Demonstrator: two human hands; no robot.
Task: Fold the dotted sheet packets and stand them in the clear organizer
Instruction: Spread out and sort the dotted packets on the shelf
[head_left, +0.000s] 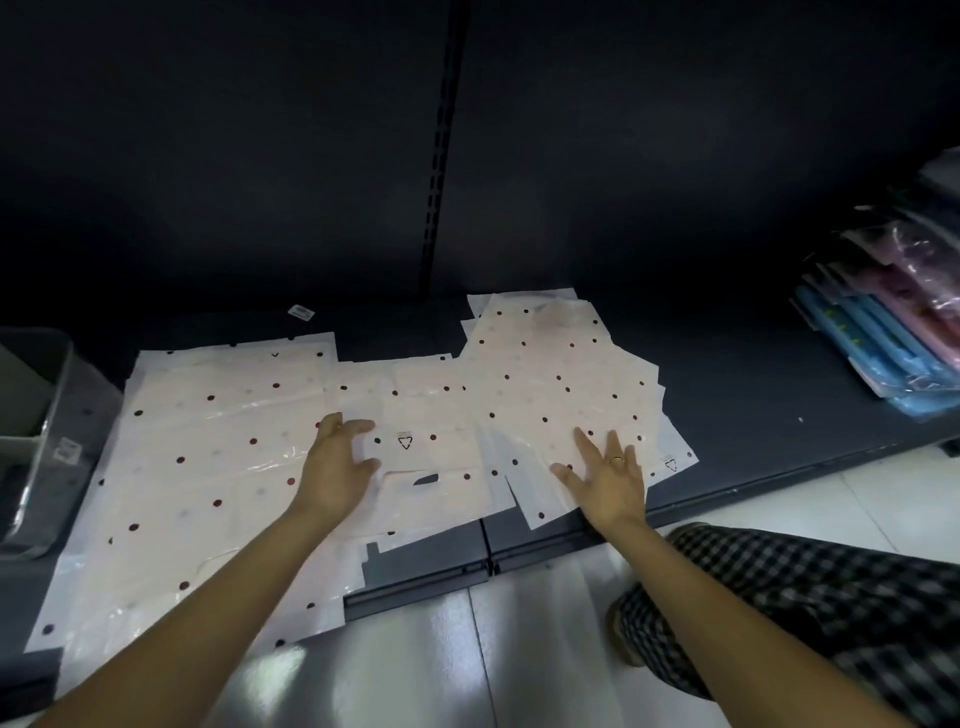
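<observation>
You have three spreads of pale pink, dark-dotted plastic sheet packets on the dark grey metal shelf: one large packet at its left end, one smaller packet at its middle, and a fanned pile right of that, whose layers overlap too much to count. Two bare hands lie on them, your left hand and your right hand. One clear grey plastic organizer stands off the shelf's left end. One stack of blue and pink wrapped packs rests at its right end; their number is unclear.
</observation>
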